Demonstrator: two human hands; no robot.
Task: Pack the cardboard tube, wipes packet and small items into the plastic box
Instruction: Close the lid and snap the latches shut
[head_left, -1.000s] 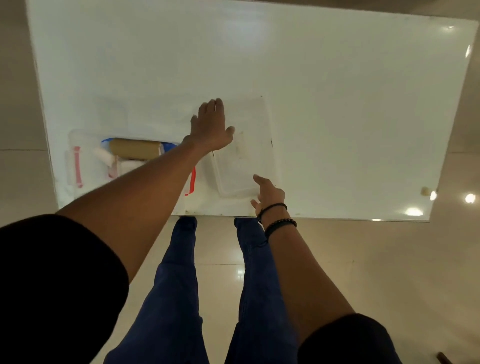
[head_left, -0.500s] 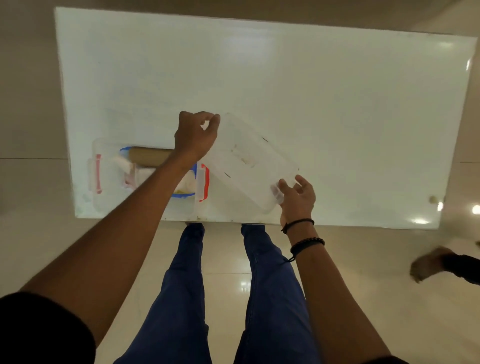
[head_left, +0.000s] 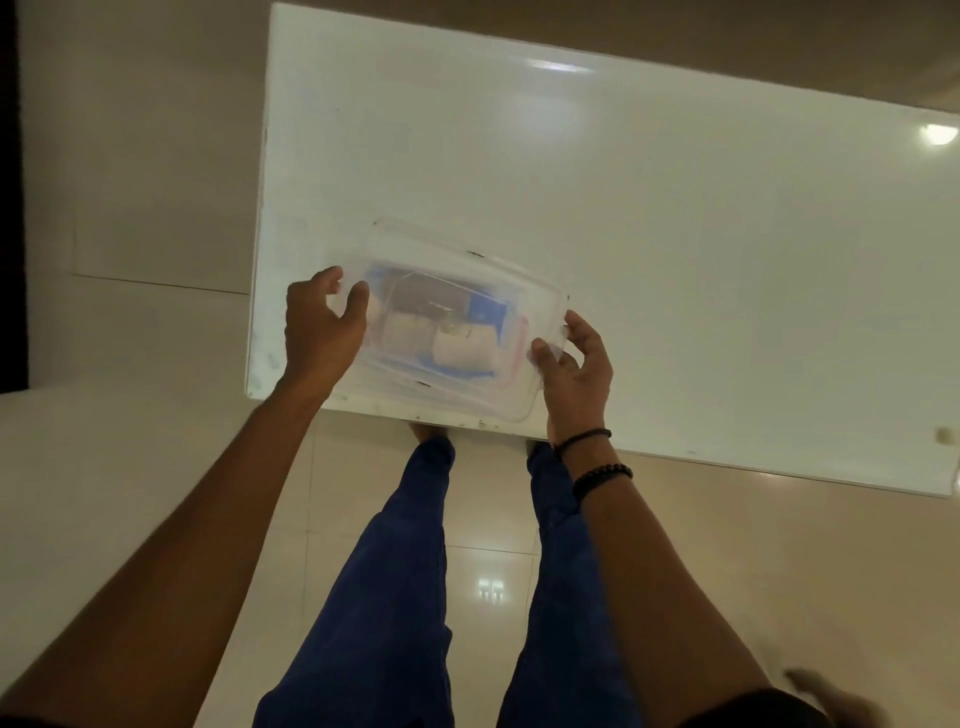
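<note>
A clear plastic lid (head_left: 488, 291) hangs tilted over the plastic box (head_left: 395, 379) at the table's near left corner. My left hand (head_left: 322, 325) grips the lid's left end and my right hand (head_left: 574, 371) grips its right end. Through the lid I see the brown cardboard tube (head_left: 426, 296), a blue wipes packet (head_left: 488, 312) and white small items (head_left: 465, 348) inside the box. A red latch (head_left: 519, 343) shows at the box's right end.
The white table (head_left: 675, 234) stretches far and right of the box. Its near edge runs just below the box, with my legs in blue trousers (head_left: 395, 597) under it. A small object (head_left: 943, 435) sits at the table's right edge.
Both hands have carried the lid from the table right of the box leftwards, so that it now covers the box. The camera view has shifted too.
</note>
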